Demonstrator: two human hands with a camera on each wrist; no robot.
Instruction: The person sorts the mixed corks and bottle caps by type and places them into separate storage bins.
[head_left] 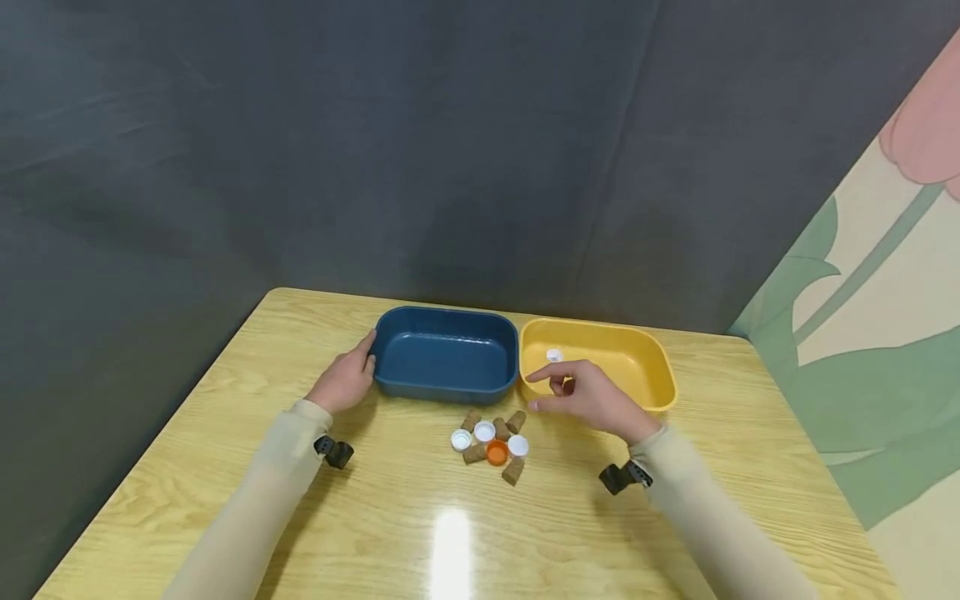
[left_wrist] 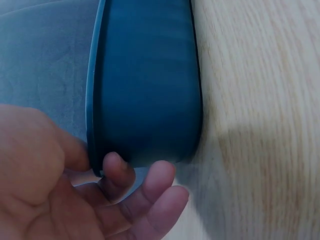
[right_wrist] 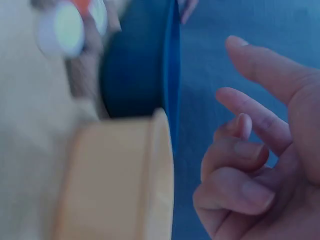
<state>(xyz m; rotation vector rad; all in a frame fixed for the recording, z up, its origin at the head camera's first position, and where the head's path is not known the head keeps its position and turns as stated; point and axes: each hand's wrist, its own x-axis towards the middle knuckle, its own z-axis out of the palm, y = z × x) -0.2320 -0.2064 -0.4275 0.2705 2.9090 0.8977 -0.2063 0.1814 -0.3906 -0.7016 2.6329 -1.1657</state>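
Tabletop [head_left: 375, 533] bears five corks [head_left: 513, 472], four caps [head_left: 518, 446] (one orange).

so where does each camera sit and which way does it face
Head: on the head, facing forward and down at the blue tub, yellow tub, corks and caps on the table; both sleeves, the left grip and the right grip show.
Left wrist: on that wrist, facing the blue tub's outside and some table; the left grip shows.
Right wrist: on that wrist, facing both tubs' outer sides; the right grip shows, plus a sliver of the left.
Shared: head and right wrist both show the yellow tub.
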